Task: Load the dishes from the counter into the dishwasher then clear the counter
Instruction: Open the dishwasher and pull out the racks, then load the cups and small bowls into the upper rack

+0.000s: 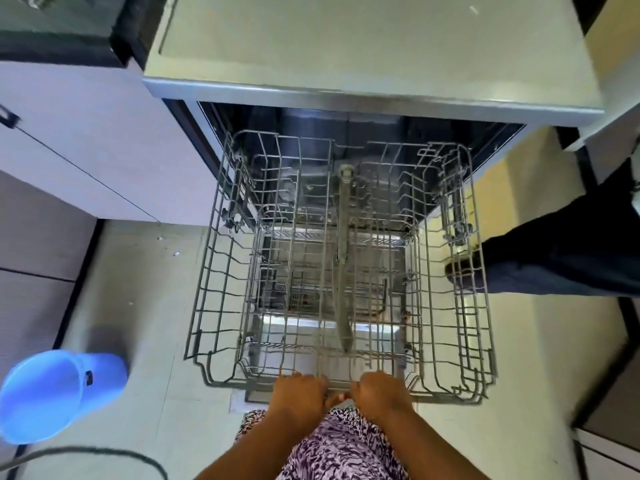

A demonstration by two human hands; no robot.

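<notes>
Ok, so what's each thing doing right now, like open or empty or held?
Dishwasher: door open.
Top rack: pulled out, empty.
Left hand: grips the rack's front rim.
Right hand: grips the same rim.
Blue cap: lying on the floor.

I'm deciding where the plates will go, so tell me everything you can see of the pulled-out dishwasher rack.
The rack is a grey wire basket with rows of upright tines and taller side walls. It is slid well out of the open dishwasher, level, and holds no dishes. A long grey spray arm runs under its middle; a lower rack shows through the wires. The left hand and right hand both curl round its front rail, side by side.
</notes>
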